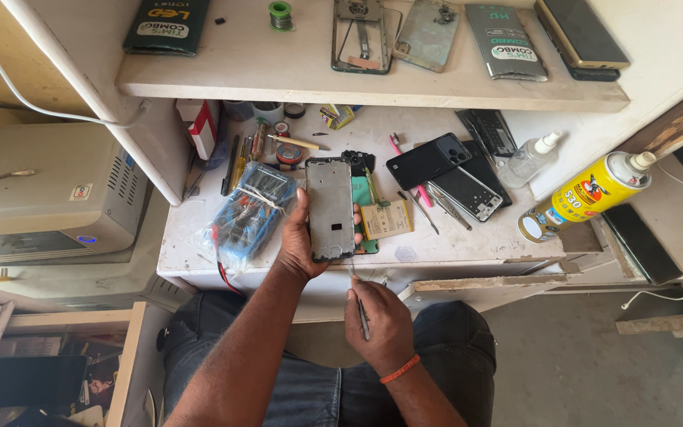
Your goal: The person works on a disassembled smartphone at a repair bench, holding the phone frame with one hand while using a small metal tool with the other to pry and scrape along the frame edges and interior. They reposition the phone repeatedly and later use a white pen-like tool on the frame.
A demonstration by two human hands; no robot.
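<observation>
My left hand (298, 241) grips a grey phone middle frame (330, 207), held upright over the front of the white workbench (468, 237). My right hand (379, 316), with an orange band at the wrist, hangs lower, above my lap, and pinches thin metal tweezers (361, 304). Just behind the frame lie a green circuit board (365, 198) and a tan battery (386, 219). A black phone (428, 160) rests further right, beside an opened phone body (468, 192).
A multimeter in a plastic bag (250, 213) lies left of the frame. A yellow spray can (586, 194) and a clear bottle (530, 158) sit at the right. The upper shelf (373, 91) holds phone backs and frames. A grey machine (41, 190) stands at left.
</observation>
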